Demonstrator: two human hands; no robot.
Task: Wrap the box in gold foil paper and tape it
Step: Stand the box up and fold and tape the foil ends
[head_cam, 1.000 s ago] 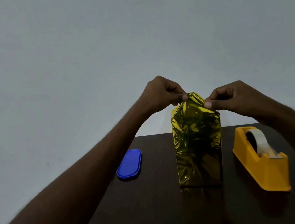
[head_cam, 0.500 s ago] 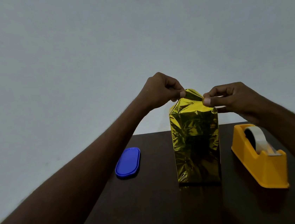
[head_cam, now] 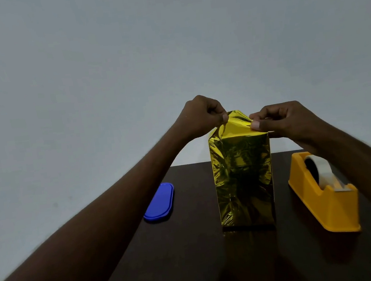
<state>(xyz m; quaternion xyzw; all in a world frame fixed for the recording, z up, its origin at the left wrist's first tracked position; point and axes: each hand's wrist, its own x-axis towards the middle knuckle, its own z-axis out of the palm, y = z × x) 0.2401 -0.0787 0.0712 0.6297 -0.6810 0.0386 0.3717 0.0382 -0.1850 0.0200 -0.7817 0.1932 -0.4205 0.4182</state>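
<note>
A tall box wrapped in gold foil paper [head_cam: 243, 175] stands upright in the middle of the dark table [head_cam: 194, 266]. At its top a loose foil flap [head_cam: 238, 122] slopes back over the box's end. My left hand [head_cam: 202, 116] pinches the flap's left edge between thumb and finger. On the flap's right edge my right hand [head_cam: 286, 118] pinches the foil the same way. An orange tape dispenser [head_cam: 325, 196] with a roll of pale tape sits to the right of the box.
A flat blue oval lid [head_cam: 160, 202] lies on the table left of the box. A plain grey wall [head_cam: 169, 49] rises right behind the table's far edge. My forearms reach in from both lower corners.
The foil flap at the top has been pulled lower and flatter over the box's end. Both hands have kept their pinch and sunk slightly with it.
</note>
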